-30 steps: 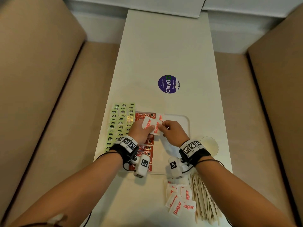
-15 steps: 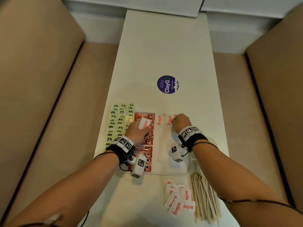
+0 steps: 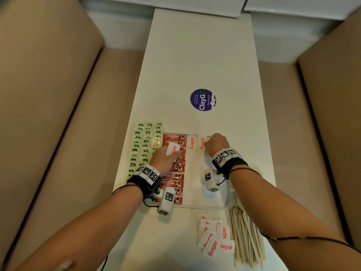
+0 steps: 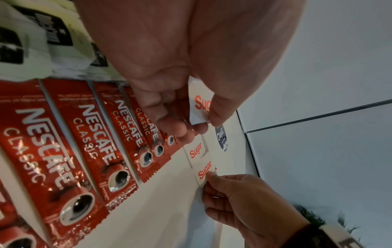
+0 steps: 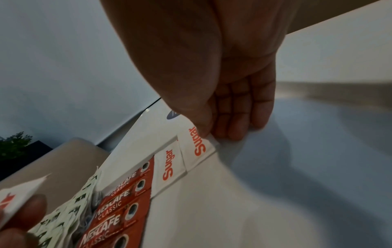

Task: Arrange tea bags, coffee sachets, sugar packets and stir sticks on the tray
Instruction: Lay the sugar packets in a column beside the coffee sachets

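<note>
A white tray (image 3: pixel 205 200) holds a column of red coffee sachets (image 3: pixel 172 179) and, along its far edge, two sugar packets (image 3: pixel 191 143). My right hand (image 3: pixel 207 143) pinches the right edge of the second packet (image 3: pixel 202 143), which lies flat (image 5: pixel 197 144). Over the coffee sachets (image 4: pixel 84 142), my left hand (image 3: pixel 175 155) pinches another sugar packet (image 3: pixel 172 149) between thumb and fingers (image 4: pixel 199 104). Green tea bags (image 3: pixel 145 141) lie in rows left of the tray. Loose sugar packets (image 3: pixel 216 237) and wooden stir sticks (image 3: pixel 246 237) lie on the table near me.
The narrow white table (image 3: pixel 195 55) runs between two beige benches (image 3: pixel 48 114). A round purple sticker (image 3: pixel 203 100) sits beyond the tray. A clear round object (image 3: pixel 254 169) lies right of the tray, partly under my right wrist.
My right hand left the left hand at the tray's middle and carried a sugar packet to the far edge, laying it beside another. The left hand stayed over the coffee sachets.
</note>
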{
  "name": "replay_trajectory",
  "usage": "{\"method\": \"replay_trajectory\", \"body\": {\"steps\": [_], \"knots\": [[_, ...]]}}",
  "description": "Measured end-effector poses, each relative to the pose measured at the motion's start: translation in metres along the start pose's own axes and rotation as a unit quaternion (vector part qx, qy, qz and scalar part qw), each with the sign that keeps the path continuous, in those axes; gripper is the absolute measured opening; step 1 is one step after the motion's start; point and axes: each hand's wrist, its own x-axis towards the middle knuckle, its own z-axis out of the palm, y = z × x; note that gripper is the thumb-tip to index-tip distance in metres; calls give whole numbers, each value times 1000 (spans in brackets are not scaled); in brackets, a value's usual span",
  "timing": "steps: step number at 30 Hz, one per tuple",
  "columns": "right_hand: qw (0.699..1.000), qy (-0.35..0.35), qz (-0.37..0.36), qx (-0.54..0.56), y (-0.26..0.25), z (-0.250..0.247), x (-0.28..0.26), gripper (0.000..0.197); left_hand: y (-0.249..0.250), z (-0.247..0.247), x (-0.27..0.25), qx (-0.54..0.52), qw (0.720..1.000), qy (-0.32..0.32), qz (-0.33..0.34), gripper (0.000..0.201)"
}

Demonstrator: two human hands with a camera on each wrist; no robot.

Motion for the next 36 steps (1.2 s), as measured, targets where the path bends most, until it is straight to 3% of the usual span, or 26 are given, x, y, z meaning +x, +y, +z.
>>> {"method": "replay_trajectory", "body": {"steps": [14,22,26,30,36], "knots": [[1000,-4,5,-12,-5,-7,-3,15,-1,2,-5,8,1000,4,3,12],[1000,10,8,-8,-3,-11,-18,28,-6,3,-1,-11,1000,-12,-20,19],[998,-4,-61,32,-3,-1,-32,30,-7,4,-3,-76,996,-22,-36,13],[981,-80,-147,103,-8,3,-61,33,-9,4,-3,-93,995,-12,-29,11],[967,-105,-173,156,-9,14,-82,26,-9,7,-6,-59,998,-22,-3,9]]}}
